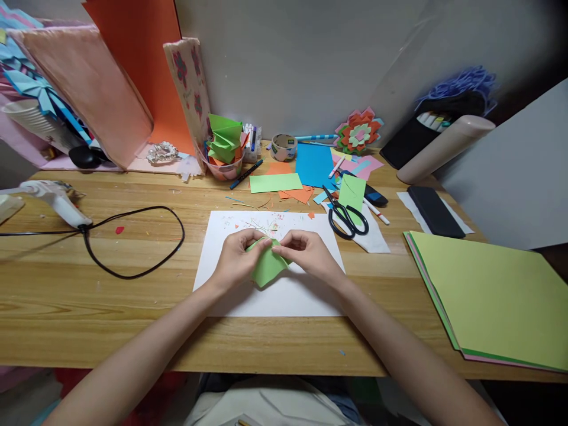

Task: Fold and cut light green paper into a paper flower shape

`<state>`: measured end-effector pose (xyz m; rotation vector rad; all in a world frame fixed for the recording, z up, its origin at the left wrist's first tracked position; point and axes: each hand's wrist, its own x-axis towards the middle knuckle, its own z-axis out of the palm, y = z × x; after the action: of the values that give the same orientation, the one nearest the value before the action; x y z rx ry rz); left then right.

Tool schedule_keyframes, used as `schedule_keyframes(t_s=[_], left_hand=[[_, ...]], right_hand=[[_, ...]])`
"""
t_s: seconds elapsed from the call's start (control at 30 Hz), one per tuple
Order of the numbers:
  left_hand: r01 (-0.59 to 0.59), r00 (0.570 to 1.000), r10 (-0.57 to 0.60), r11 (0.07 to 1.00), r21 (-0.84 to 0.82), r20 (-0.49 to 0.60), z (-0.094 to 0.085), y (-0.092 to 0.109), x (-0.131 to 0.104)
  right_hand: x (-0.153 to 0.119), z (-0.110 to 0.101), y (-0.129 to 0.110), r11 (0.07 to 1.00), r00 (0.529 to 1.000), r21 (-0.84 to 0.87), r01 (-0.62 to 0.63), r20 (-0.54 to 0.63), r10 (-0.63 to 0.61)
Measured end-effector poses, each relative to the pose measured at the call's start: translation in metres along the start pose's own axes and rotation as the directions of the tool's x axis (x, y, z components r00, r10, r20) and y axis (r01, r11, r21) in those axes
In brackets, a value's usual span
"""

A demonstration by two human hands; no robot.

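Green paper hangs between the person's two hands, just above a white sheet on the wooden table. The left hand has its thumb and fingers clamped on the paper's upper edge; the right hand pinches it near the upper right corner. The fingers cover much of that edge, so any fold there cannot be made out.

Behind the sheet, a small see-through tub holds crumpled green paper standing above its rim, with orange scraps lower down. Just beside it, a clear box contains pens, their lower ends hard to see. At the far right, a black holder leans against the wall with pale-barrelled markers in it; only their upper ends show. A pale cylinder leans in front, partly hiding the holder.

On the left, a ribbed white cup tilts among light-blue folded paper; its contents are unclear. A white tool with a black cord is cut off by the left edge, and a stack of coloured sheets by the right.
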<state>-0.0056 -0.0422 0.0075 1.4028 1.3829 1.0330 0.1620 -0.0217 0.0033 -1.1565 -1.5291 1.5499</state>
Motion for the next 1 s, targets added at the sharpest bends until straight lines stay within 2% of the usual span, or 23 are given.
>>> schedule_keyframes(t_s=[0.1, 0.17, 0.27, 0.6, 0.8, 1.0], left_hand=[[-0.03, 0.999, 0.03, 0.999, 0.012, -0.011, -0.001, -0.001, 0.001], [-0.037, 0.999, 0.037, 0.999, 0.017, -0.005, -0.001, 0.0, 0.001], [-0.028, 1.0, 0.028, 0.999, 0.016, 0.01, -0.002, 0.001, 0.001], [0.068, 0.998, -0.068, 0.998, -0.011, 0.008, 0.001, -0.001, 0.004], [0.061, 0.998, -0.061, 0.998, -0.002, -0.03, -0.001, -0.002, 0.006], [0.042, 0.999, -0.042, 0.999, 0.031, -0.006, -0.001, -0.003, 0.006]], right_hand=[[0.001, -0.009, -0.003, 0.99, 0.981, 0.069, -0.122, 0.159, 0.109], [0.001, -0.013, -0.006, 0.982, 0.964, 0.06, -0.181, 0.208, 0.165], [-0.001, -0.014, -0.009, 0.984, 0.968, -0.001, -0.18, 0.177, 0.178], [-0.004, -0.006, -0.009, 0.99, 0.993, -0.105, -0.094, 0.064, 0.101], [-0.002, -0.012, -0.009, 0.987, 0.962, -0.043, -0.155, 0.222, 0.16], [-0.001, -0.01, -0.002, 0.991, 0.98, 0.002, -0.133, 0.152, 0.131]])
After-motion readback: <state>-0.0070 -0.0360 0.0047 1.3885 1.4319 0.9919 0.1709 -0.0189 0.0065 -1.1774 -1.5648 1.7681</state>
